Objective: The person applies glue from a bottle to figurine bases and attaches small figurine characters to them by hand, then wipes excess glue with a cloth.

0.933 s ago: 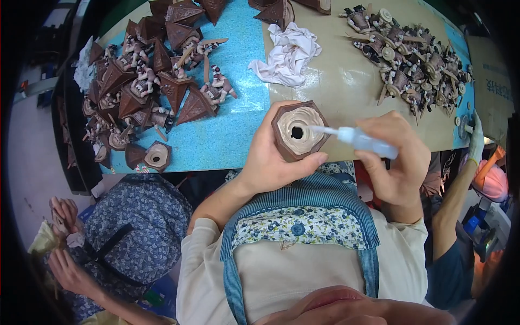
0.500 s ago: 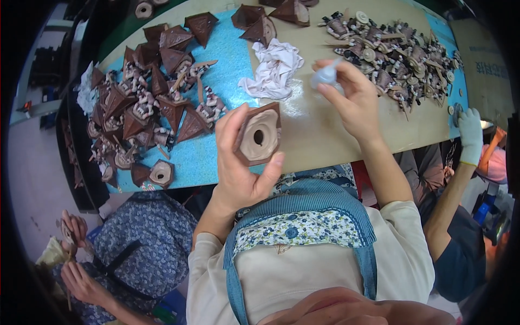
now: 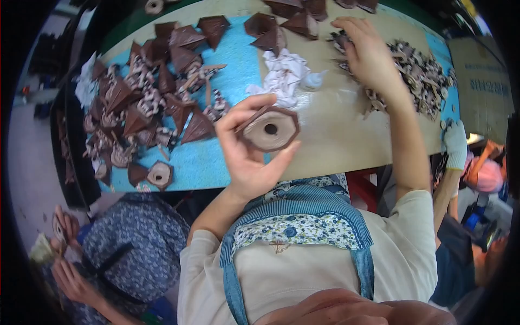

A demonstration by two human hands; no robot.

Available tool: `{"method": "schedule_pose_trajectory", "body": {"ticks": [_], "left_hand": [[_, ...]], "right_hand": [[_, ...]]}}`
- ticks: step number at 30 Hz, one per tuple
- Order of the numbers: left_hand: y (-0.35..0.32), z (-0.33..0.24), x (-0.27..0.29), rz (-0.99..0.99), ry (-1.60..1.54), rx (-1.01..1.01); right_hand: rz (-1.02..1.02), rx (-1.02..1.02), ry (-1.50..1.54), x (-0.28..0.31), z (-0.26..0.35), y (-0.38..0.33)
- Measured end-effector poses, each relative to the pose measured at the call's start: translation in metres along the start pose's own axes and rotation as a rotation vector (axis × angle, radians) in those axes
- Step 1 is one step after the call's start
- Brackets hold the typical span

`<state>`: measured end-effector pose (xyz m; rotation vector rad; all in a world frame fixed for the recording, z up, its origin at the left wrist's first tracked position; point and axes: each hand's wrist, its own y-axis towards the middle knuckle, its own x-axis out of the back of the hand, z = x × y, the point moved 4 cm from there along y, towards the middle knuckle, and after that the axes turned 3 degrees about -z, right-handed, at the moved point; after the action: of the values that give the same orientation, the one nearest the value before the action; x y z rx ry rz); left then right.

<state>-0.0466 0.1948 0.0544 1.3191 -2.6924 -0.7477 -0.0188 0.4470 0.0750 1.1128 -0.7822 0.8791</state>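
My left hand [image 3: 250, 154] grips a brown six-sided, roof-shaped piece [image 3: 281, 142], tilted so its pale hollow underside and dark centre hole show. Over the far edge of a heap of small figurine parts [image 3: 414, 76] is my right hand [image 3: 368, 54], with thumb and fingers apart and nothing visible between them. Some parts lie under its fingers; contact cannot be made out. A small translucent bottle [image 3: 312, 80] rests on the table beside a crumpled white cloth [image 3: 283, 70].
Brown roof-shaped pieces [image 3: 124, 100] mixed with small figures crowd the blue mat [image 3: 238, 59] at left. More brown pieces [image 3: 300, 24] stand at the far edge. A person in blue floral clothing [image 3: 135, 238] works at lower left; a gloved hand [image 3: 456, 143] is at right.
My right hand has let go of the bottle, now beside the cloth, and moved up and right to the heap. My left hand has turned the brown piece and shifted slightly right.
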Motion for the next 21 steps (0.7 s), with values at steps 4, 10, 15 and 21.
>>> {"method": "schedule_pose_trajectory", "body": {"ticks": [4, 10, 15, 21], "left_hand": [[0.005, 0.001, -0.008, -0.041, -0.056, -0.028], [0.002, 0.005, -0.012, -0.079, -0.135, -0.08], [-0.003, 0.0, -0.015, -0.037, -0.223, 0.002], [-0.018, -0.005, -0.013, 0.035, -0.469, 0.353]], "right_hand": [[0.377, 0.015, -0.242, -0.02, -0.035, 0.021], [0.6, -0.044, -0.217, -0.019, -0.038, 0.025], [0.081, -0.105, 0.13, 0.036, -0.027, 0.006], [0.067, -0.594, 1.368, 0.044, 0.028, -0.063]]}}
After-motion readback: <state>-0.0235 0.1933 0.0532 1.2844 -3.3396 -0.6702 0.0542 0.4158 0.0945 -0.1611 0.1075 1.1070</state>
